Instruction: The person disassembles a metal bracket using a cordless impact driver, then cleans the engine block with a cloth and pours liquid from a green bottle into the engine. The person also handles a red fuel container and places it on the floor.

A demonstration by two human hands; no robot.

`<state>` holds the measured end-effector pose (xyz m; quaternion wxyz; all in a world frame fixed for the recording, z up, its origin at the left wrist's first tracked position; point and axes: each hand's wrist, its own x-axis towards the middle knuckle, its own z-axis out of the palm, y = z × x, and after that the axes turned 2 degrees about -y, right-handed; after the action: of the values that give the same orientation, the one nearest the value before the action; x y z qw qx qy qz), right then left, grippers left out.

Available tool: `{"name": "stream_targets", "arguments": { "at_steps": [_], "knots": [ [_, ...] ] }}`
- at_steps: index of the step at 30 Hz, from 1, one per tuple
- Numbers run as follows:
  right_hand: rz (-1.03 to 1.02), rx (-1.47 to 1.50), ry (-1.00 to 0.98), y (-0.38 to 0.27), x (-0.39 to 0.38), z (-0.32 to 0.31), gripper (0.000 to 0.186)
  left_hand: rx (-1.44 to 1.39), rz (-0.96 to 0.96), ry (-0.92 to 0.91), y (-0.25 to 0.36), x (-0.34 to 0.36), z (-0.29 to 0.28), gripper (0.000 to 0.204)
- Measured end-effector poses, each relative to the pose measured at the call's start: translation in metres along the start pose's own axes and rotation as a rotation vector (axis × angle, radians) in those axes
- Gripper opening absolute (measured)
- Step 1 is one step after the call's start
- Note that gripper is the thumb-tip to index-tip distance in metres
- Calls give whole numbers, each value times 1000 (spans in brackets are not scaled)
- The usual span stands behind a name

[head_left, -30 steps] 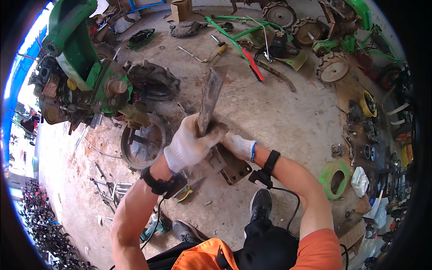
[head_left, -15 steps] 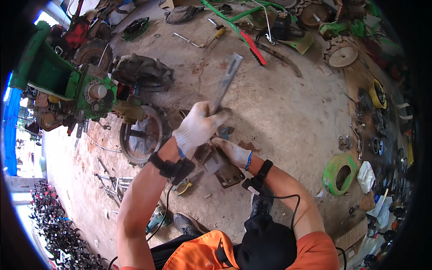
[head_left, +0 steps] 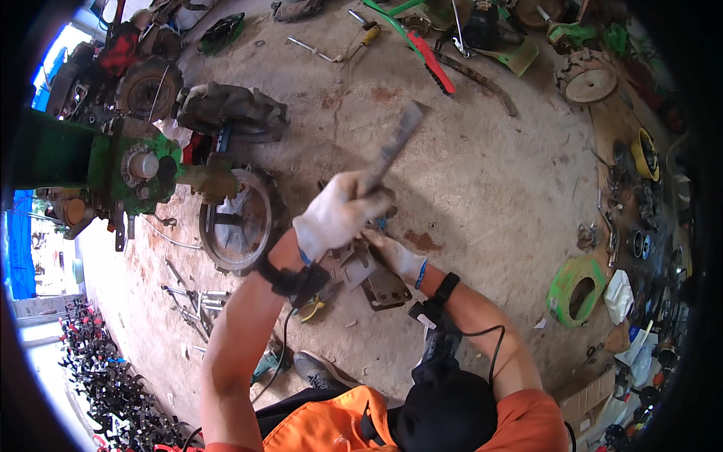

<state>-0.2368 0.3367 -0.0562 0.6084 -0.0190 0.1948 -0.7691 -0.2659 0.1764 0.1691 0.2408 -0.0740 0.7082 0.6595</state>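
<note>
My left hand [head_left: 339, 213], in a white knitted glove, is closed around a flat grey metal bar [head_left: 399, 138]. The bar points up and to the right, its far end blurred and a slot faintly visible along it. Just below, my gloved right hand [head_left: 399, 256] is closed at the right side of a dark metal bracket [head_left: 387, 289] with a bent plate and holes. Its fingertips are partly hidden beside the left hand. A small blue piece [head_left: 382, 224] shows between the two hands, too covered to identify.
Left of my hands stands a green machine [head_left: 139, 166] with a lugged tyre [head_left: 233, 113] and a metal wheel rim [head_left: 237, 248]. Yellow-handled pliers [head_left: 312, 310] and a green power tool [head_left: 267, 361] lie near my feet. A green ring [head_left: 561, 290] rests at right.
The left hand and the bar have shifted slightly right, and the bar leans further right. My right hand stays at the bracket. The whole view has shifted a little.
</note>
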Motion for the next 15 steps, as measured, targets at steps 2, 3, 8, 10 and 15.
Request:
{"name": "stream_targets", "arguments": {
  "at_steps": [2,3,8,10,15],
  "knots": [
    [-33,-1240,240,6,-1,-20,59,-36,-129,58,1,13,-11,19],
    [-97,-1052,257,16,7,-25,59,132,-84,70,-2,17,-4,22],
    [-120,-160,150,44,1,-39,44,634,24,-174,-20,28,26,40],
    [-176,-489,292,42,-6,-37,43,508,-68,11,-26,36,24,40],
    [-321,-414,165,38,-33,-28,46,341,-148,-212,-43,36,17,44]
  ]
}}
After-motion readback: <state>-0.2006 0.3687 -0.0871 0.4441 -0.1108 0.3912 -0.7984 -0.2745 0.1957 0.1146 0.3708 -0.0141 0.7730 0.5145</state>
